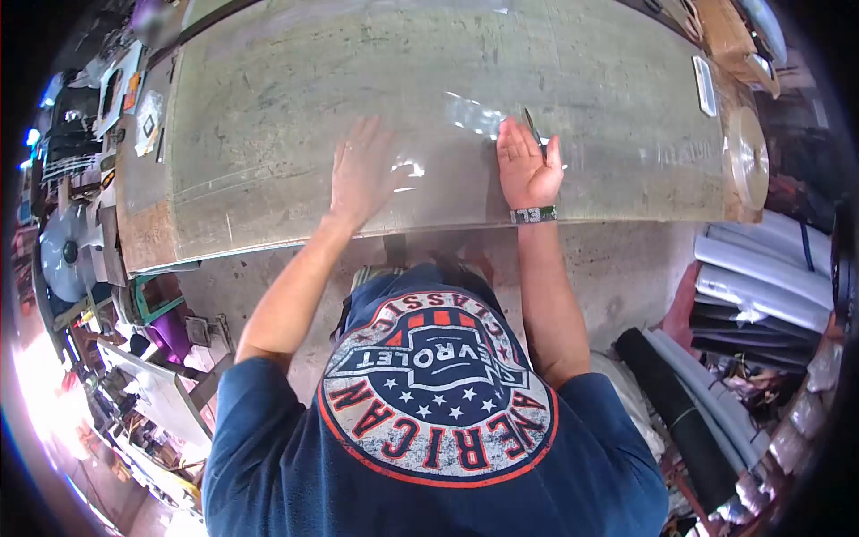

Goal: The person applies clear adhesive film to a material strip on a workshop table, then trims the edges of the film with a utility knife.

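My left hand (361, 174) is over the front part of the worktable (295, 80), blurred by motion, its fingers stretched out and nothing seen in it. To its right, my right hand (528, 167) has its palm turned up, the fingers straight and the thumb apart, also holding nothing. Just beyond the right fingers lies a slim dark pointed tool (532, 125), partly hidden by that hand. A shiny clear patch (474, 115), which looks like plastic film, lies beside the right fingertips. A patterned wristband (533, 215) circles my right wrist.
Rolls of sheet material (761, 277) and a black roll (676, 421) are at the right. A tape-like roll (747, 161) sits on the table's right end, near a white oblong item (704, 87). A small plastic packet (148, 123) lies at the left end.
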The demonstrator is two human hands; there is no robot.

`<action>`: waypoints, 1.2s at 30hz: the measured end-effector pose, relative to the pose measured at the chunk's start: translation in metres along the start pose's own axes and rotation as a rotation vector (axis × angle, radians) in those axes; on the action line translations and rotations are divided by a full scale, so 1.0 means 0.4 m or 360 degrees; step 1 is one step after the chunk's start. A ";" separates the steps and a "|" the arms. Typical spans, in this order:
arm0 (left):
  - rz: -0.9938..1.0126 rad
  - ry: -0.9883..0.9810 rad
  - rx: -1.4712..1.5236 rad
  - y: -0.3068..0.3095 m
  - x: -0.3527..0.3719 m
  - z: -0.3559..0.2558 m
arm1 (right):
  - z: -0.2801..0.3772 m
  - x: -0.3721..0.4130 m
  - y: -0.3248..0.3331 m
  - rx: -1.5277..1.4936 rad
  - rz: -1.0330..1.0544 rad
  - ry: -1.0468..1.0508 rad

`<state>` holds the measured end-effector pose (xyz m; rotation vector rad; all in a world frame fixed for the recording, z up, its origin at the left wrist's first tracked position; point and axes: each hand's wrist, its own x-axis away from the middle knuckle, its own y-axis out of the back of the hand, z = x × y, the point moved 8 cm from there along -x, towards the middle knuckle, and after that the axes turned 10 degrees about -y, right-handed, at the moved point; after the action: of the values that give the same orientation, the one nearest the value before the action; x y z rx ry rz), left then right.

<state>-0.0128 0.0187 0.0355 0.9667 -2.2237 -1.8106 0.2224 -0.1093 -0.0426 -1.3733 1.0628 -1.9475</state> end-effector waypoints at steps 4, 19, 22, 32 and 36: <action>-0.0169 0.0039 0.0258 -0.027 0.008 0.027 | -0.043 -0.022 -0.073 0.1053 0.0114 -0.0153; -0.0513 0.0789 0.2002 0.112 -0.142 0.204 | -0.374 -0.091 -0.404 0.1987 0.0360 -0.0221; -0.0261 0.0847 0.2188 0.123 -0.156 0.255 | -0.370 -0.174 -0.487 0.2058 0.0262 0.0002; 0.0915 0.1008 0.2808 0.197 0.059 0.560 | 0.050 -0.492 -0.572 0.1517 -0.0253 0.0471; 0.1074 0.1098 0.2829 0.194 0.045 0.654 | 0.185 -0.551 -0.539 0.1430 -0.0520 0.0628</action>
<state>-0.1801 0.2351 0.0279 0.5029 -2.5733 0.9583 0.3726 0.1594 0.0344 -0.6882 0.0073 -2.5232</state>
